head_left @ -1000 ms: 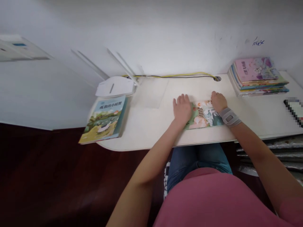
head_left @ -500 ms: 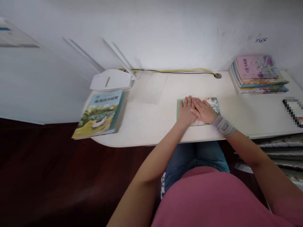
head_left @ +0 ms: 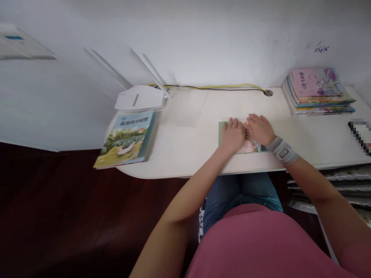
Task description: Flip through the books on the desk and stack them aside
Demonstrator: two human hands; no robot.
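A picture book (head_left: 251, 147) with a green left edge and a colourful cover lies flat on the white desk (head_left: 179, 154), close to its front edge. My left hand (head_left: 233, 134) rests on the book's left half, fingers stretched forward and slightly bent. Over the right half is my right hand (head_left: 261, 129), a grey wrist band (head_left: 282, 150) on its wrist; its fingers are apart and arched. Both palms face down and hide much of the cover. Whether the right fingertips touch the cover, I cannot tell.
At the left, a stack of books (head_left: 127, 139) overhangs the desk edge beside a white router (head_left: 140, 98) with antennas. Yellow and black cables (head_left: 226, 87) run along the wall to a desk hole (head_left: 268, 93). More stacked books (head_left: 317, 83) and a phone-like object (head_left: 361, 135) are at the right.
My right hand has moved right, off my left hand, uncovering the middle of the cover. The left hand stays on the book, its fingers slightly more bent. The view has shifted a little.
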